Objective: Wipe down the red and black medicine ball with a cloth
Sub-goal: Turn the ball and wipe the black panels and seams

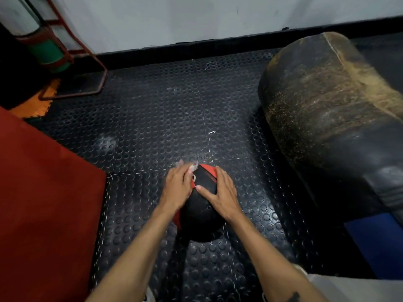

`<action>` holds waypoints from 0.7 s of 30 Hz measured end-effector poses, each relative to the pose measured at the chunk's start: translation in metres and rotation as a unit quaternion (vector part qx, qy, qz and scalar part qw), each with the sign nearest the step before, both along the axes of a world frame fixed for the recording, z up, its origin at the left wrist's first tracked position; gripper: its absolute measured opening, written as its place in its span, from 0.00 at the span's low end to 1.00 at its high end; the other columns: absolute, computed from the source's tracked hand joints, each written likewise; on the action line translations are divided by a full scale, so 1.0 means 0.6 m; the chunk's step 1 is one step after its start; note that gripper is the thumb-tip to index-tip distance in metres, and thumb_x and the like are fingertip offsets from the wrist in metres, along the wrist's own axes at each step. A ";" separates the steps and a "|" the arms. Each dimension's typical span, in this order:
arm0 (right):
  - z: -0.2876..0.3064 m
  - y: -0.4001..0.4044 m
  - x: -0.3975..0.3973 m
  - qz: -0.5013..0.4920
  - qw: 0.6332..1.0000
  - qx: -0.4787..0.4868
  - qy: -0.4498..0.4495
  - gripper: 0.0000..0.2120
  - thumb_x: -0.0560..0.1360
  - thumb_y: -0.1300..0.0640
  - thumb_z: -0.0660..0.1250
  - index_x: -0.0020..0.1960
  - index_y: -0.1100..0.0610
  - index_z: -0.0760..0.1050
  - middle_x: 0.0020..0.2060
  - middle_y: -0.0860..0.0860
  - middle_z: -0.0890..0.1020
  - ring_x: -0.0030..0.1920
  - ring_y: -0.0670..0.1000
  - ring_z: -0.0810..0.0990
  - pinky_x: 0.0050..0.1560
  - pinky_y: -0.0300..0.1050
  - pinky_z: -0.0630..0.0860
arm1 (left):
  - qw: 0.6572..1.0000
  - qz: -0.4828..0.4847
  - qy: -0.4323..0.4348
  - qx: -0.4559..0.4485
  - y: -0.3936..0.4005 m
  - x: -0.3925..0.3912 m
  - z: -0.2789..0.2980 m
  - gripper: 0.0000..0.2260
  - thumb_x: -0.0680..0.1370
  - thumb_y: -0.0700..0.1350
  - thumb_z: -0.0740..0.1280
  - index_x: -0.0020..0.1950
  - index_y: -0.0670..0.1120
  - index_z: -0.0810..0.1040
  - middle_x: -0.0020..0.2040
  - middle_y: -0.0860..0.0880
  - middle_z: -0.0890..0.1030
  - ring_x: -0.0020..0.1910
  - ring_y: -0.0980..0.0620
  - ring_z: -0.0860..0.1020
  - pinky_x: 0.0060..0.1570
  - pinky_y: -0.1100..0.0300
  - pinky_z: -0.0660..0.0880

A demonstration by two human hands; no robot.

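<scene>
The red and black medicine ball (201, 216) sits on the studded black rubber floor, low in the middle of the view. My left hand (176, 186) lies on its upper left side and presses a small whitish cloth (193, 167) against it; only the cloth's edge shows past my fingertips. My right hand (222, 194) rests flat on the ball's upper right side, fingers straight and thumb spread toward the left hand. Both forearms reach in from the bottom of the frame.
A large worn black punching bag (327, 110) lies on the floor at the right. A red mat (43, 192) covers the left side. A red metal frame (87, 68) and a green roll (51, 55) stand at the back left by the wall.
</scene>
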State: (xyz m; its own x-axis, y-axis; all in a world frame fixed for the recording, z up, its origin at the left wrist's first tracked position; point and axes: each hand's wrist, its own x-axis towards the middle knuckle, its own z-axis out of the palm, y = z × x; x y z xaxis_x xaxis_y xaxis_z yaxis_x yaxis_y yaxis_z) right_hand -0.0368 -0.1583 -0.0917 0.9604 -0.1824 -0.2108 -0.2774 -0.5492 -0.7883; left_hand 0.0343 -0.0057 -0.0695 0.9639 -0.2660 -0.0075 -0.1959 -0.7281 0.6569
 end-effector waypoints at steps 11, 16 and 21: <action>0.003 0.007 0.006 0.020 0.999 -0.016 0.027 0.53 0.65 0.22 0.51 0.80 0.51 0.46 0.79 0.48 0.51 0.79 0.50 0.46 0.77 0.61 0.50 | 0.998 -0.060 -0.023 0.019 -0.049 -0.005 0.042 0.12 0.81 0.42 0.63 0.60 0.52 0.82 0.62 0.56 0.80 0.64 0.58 0.73 0.65 0.70 0.63; 0.001 0.005 -0.006 0.013 1.000 -0.003 -0.012 0.50 0.65 0.22 0.58 0.78 0.48 0.50 0.76 0.46 0.59 0.77 0.50 0.55 0.75 0.59 0.57 | 0.987 -0.157 -0.044 -0.010 -0.024 0.002 0.042 0.13 0.83 0.43 0.63 0.64 0.51 0.80 0.64 0.53 0.80 0.67 0.55 0.73 0.67 0.74 0.58; 0.013 0.024 -0.008 0.045 0.998 -0.050 0.008 0.55 0.63 0.22 0.56 0.79 0.51 0.47 0.78 0.49 0.53 0.78 0.51 0.50 0.76 0.61 0.53 | 1.000 0.011 -0.006 0.005 -0.020 0.013 0.032 0.12 0.82 0.41 0.63 0.60 0.49 0.83 0.59 0.50 0.83 0.62 0.51 0.78 0.60 0.71 0.65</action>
